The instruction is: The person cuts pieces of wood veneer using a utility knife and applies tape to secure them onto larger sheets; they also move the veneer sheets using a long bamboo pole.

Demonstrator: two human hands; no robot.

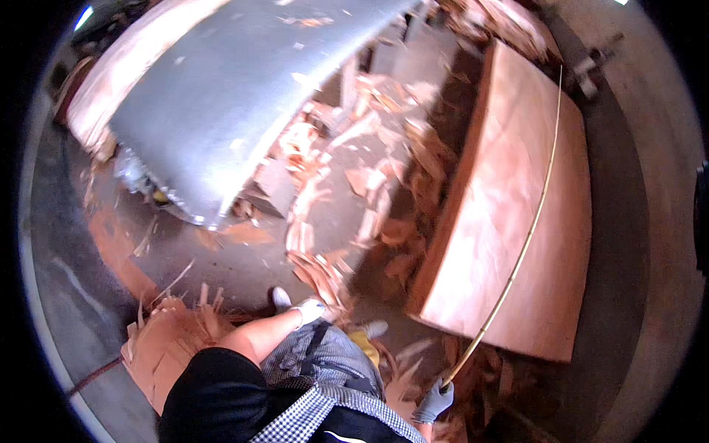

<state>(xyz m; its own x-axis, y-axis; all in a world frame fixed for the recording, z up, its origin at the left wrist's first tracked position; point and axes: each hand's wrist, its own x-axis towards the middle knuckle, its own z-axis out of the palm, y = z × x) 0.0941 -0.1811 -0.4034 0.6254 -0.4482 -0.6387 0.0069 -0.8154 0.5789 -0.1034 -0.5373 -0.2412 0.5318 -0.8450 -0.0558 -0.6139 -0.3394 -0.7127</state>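
Note:
My right hand (pixel 434 402), in a grey glove, is closed around the thick end of a long, thin bamboo stick (pixel 529 235). The stick bends slightly and reaches away over a big stack of reddish wood veneer sheets (pixel 509 207) on the right. In front of my checked apron is my left hand (pixel 310 311), in a pale glove. Blur hides its fingers, and I cannot tell whether it touches the veneer scraps (pixel 323 280) just beyond it.
A large table with a smooth grey top (pixel 221 96) stands at the far left, with pale veneer sheets (pixel 133 66) along its far side. Torn veneer litters the floor between table and stack. More broken veneer pieces (pixel 166 347) lie beside my left arm.

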